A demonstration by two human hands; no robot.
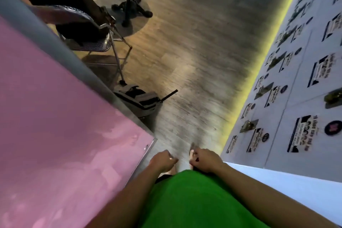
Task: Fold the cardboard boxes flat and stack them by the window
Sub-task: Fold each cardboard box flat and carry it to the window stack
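A: Where are the cardboard boxes?
B: None show, and no window either. The person's left hand (162,160) and right hand (202,160), at 6 o'clock, are loosely curled, holding nothing.
A: How would boxes handle?
B: Probably light and stiff; hold the edges.
A: What's blurry?
B: The floor (194,52), and the folding chair (88,29) at 10 o'clock.

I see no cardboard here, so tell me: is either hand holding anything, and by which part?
Nothing is held. The left hand and the right hand hang loosely curled in front of the green shirt, both empty.
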